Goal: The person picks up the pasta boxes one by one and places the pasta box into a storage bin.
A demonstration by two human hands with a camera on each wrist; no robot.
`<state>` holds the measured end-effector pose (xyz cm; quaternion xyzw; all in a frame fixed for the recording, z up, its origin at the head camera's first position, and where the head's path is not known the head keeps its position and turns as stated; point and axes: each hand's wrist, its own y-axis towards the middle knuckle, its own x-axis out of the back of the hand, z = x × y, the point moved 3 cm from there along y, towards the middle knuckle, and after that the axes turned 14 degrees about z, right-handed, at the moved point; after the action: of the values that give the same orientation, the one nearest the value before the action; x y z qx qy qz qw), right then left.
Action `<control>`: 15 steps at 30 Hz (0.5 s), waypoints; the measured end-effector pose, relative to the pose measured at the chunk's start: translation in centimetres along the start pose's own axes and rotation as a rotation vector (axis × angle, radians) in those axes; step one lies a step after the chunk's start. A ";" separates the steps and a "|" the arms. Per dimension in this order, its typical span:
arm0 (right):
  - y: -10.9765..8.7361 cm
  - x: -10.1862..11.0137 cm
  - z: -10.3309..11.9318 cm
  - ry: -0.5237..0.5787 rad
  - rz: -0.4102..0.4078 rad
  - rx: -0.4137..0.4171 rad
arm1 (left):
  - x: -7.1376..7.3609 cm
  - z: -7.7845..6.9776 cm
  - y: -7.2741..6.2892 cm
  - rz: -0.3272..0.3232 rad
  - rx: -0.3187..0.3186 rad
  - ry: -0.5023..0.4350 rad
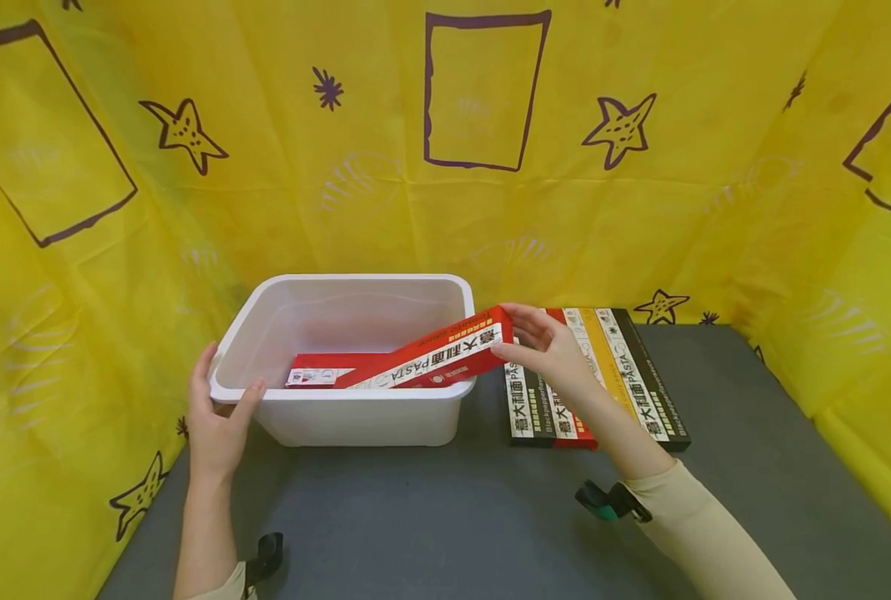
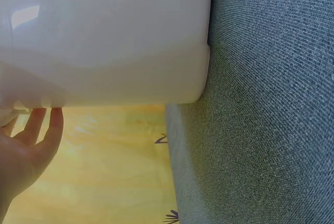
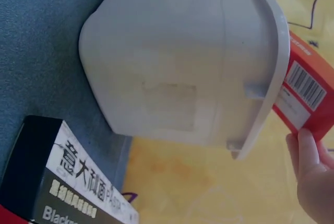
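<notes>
Nearest is the grey table [image 1: 430, 517], with a pale sleeve [image 1: 708, 525] coming in from the near right and a black clip [image 1: 267, 557] on the left wrist, another on the right. The left hand [image 1: 218, 425] grips the near left corner of the white bin [image 1: 355, 423], its thumb over the rim and its fingers along the outer wall. The bin stands upright on the table, left of centre. The right hand [image 1: 553, 354] pinches the right end of a red box [image 1: 445, 354], thumb on the near side and fingers round the end. That box is tilted: its right end is raised past the bin's right rim, its left end slants down inside, where the near wall hides the lower edge. Whether it touches the box below I cannot tell. Farther in, a second red box [image 1: 328, 362] lies within the bin. To the right, just under the right forearm, a row of boxes [image 1: 614, 362] lies side by side: black, red, yellow, black. Farthest stands the yellow curtain [image 1: 445, 221], printed with dark starfish and frames.
</notes>
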<state>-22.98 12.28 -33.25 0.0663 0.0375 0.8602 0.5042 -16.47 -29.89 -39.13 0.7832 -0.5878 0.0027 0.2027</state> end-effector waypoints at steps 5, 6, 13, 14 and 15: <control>0.6 -0.8 0.0 -0.084 0.035 0.020 | 0.0 -0.1 0.0 0.005 -0.010 -0.017; 0.7 -0.9 0.0 -0.096 0.047 0.022 | 0.0 -0.1 0.0 0.006 -0.008 -0.017; 0.9 -1.6 -0.3 -0.261 0.079 0.065 | 0.0 0.1 0.0 0.007 0.008 0.008; 0.9 -1.6 -0.4 -0.295 0.073 0.063 | 0.0 0.1 0.0 0.007 0.010 0.007; 0.9 -1.6 -0.5 -0.324 0.067 0.061 | 0.0 0.1 0.0 0.007 0.011 0.009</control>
<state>-23.05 10.40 -33.71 0.2205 -0.0206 0.8530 0.4726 -16.47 -29.90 -39.21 0.7822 -0.5897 0.0102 0.2009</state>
